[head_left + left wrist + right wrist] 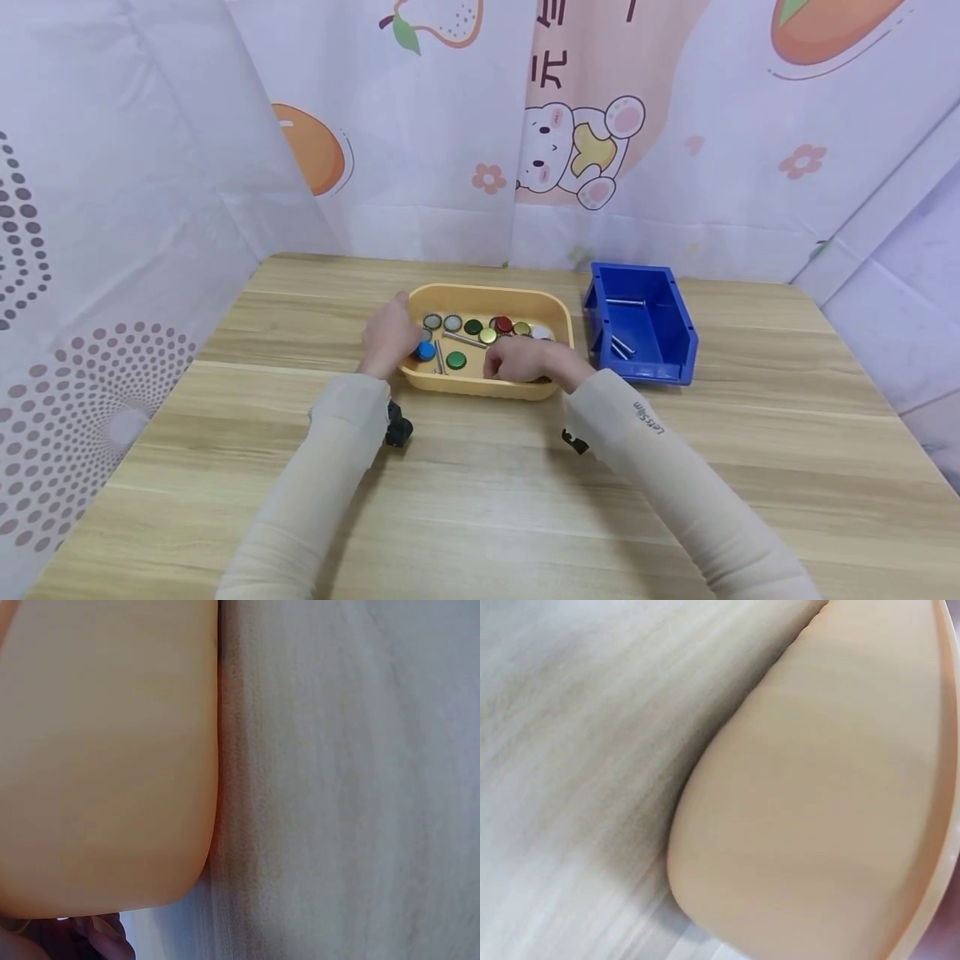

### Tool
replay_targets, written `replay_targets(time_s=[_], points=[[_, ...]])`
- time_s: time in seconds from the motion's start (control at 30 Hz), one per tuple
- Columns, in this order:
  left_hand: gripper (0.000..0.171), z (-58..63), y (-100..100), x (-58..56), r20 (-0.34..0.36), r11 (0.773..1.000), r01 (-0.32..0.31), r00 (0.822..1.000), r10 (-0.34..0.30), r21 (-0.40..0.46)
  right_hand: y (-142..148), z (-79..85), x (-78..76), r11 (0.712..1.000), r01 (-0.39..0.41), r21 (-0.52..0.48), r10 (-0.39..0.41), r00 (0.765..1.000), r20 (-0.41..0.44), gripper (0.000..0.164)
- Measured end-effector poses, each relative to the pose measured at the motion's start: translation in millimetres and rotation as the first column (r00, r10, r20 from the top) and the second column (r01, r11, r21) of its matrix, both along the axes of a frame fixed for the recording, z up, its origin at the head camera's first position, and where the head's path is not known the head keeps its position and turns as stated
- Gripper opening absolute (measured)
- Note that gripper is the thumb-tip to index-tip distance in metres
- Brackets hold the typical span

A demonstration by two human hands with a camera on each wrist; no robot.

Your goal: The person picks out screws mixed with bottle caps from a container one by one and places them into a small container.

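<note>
A shallow yellow plastic bin (472,386) holds several bottle caps and metal bolts. My left hand (392,335) grips its left end at the rim; in the left wrist view curled fingers (109,937) show at the end wall. Over the front right part reaches my right hand (521,358), fingers bent down inside; their tips are hidden, so I cannot tell whether they pinch anything. Around the hands lie a blue cap (425,351), a green cap (456,360), a gold cap (487,336), a red cap (503,324) and a long bolt (465,340).
To the right of the yellow bin stands a blue open-front bin (687,350). Inside it are a bolt (625,302) near the back and more bolts (622,347) at its left side. Both bins rest on a wooden table (480,517), with a printed curtain (420,167) behind.
</note>
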State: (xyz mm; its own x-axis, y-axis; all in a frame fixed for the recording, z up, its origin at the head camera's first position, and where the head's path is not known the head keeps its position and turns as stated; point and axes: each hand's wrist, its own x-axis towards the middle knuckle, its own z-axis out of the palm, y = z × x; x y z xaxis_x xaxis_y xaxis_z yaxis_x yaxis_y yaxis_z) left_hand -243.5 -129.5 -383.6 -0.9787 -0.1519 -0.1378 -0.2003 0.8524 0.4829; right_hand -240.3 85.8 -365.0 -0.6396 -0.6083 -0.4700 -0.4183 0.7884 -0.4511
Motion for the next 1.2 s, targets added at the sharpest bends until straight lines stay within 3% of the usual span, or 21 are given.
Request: replay_targets(time_s=[0.2, 0.47, 0.67, 0.83, 1.2], points=[[0.058, -1.1, -0.1, 2.2, -0.003, 1.0, 0.004, 1.0, -0.004, 0.016, 0.0, -2.2, 0.4, 1.0, 0.01, 0.007, -0.01, 1.0, -0.002, 0.016], [0.056, -2.4, -0.3, 2.5, -0.007, 1.0, 0.0, 1.0, 0.0, 0.021, 0.5, -6.1, 4.0, 0.98, 0.127, -0.151, -0.134, 0.99, -0.037, 0.01], [0.057, -1.8, 0.1, 2.2, -0.009, 1.0, 0.003, 1.0, -0.002, 0.021, 2.7, -10.9, 3.1, 0.98, 0.116, -0.163, -0.131, 0.988, -0.086, 0.017], [0.056, -1.2, -0.4, 1.3, -0.013, 1.0, 0.003, 1.0, -0.003, 0.024, 3.4, -12.3, 1.4, 0.98, 0.11, -0.163, -0.122, 0.99, -0.065, 0.03], [0.055, -1.9, -0.2, 0.8, -0.014, 1.0, 0.002, 1.0, -0.002, 0.021, 7.0, -11.5, -1.0, 0.987, 0.063, -0.148, -0.088, 0.982, -0.169, 0.018]])
